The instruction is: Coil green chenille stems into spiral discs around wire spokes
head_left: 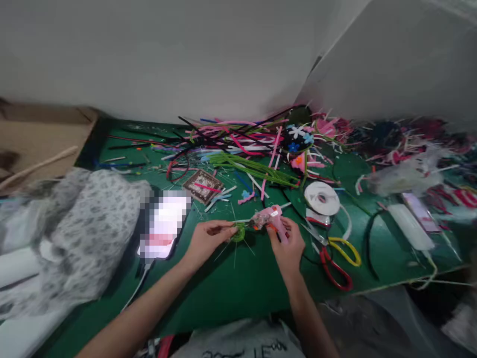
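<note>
My right hand (289,243) is wrapped round the handle of a pink glue gun (269,217), its nozzle pointing left. A white glue stick (285,205) pokes out of the gun's back end. Between the thumb and fingers of my left hand (208,239) is a small green coil of pipe cleaner (237,232), close to the nozzle. Whether nozzle and coil touch, I cannot tell. Thin pale strands stick out below the coil. Both hands are just above the green table (227,293).
Scissors (335,258) with red and yellow handles lie right of my right hand, below a white spool (322,198). Green pipe cleaners (257,169) and a patterned card (203,186) lie behind. A lit phone (166,223) and spotted cloth (100,223) are left; a white power bank (410,227) is right.
</note>
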Demonstrator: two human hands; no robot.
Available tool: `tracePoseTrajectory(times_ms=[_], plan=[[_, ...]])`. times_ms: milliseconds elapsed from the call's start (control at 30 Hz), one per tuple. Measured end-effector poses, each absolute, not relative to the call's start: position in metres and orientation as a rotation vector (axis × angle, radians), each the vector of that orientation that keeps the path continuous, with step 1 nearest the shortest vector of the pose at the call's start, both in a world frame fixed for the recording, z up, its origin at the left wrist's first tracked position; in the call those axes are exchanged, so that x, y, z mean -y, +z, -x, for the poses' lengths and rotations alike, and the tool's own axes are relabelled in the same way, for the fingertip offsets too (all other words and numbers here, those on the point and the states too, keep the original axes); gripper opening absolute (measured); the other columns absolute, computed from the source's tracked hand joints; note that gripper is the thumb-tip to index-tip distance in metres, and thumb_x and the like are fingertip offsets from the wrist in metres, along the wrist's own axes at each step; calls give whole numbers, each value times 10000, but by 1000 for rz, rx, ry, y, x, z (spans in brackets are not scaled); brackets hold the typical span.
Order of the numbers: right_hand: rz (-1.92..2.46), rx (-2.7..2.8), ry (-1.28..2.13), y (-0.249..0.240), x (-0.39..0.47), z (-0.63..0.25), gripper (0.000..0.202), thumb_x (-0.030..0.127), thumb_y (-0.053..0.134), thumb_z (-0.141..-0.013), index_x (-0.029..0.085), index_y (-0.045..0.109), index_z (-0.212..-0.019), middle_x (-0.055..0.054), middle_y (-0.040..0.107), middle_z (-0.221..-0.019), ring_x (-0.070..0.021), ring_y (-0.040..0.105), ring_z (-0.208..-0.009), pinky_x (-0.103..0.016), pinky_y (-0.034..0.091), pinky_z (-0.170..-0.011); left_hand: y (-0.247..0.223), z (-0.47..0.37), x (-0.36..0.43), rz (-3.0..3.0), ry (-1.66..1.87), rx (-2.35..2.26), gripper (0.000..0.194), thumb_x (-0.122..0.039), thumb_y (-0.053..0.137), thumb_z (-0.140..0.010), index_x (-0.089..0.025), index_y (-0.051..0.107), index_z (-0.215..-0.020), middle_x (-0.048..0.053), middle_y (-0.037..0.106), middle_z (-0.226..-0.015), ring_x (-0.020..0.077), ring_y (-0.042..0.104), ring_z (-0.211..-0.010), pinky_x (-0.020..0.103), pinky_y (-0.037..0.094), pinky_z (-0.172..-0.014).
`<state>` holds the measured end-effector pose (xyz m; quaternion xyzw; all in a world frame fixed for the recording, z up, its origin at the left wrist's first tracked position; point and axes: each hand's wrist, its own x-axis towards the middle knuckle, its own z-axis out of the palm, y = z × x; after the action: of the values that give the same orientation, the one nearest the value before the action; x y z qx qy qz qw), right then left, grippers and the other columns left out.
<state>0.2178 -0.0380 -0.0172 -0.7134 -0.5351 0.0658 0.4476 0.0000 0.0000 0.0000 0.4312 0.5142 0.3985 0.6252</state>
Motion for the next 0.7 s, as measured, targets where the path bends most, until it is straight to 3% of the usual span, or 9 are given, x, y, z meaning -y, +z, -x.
tracePoseTrajectory(times_ms=[700], plan=[[1770, 1340, 198, -17, 43, -216, 316, 356, 679, -775, 191, 609, -1035, -72, 657, -960, -223, 636, -864, -351, 520, -754, -1, -3, 0, -992, 957, -1169, 173, -255, 777, -641, -177, 766, -795, 58, 737, -688, 149, 651, -579, 246, 534, -558]])
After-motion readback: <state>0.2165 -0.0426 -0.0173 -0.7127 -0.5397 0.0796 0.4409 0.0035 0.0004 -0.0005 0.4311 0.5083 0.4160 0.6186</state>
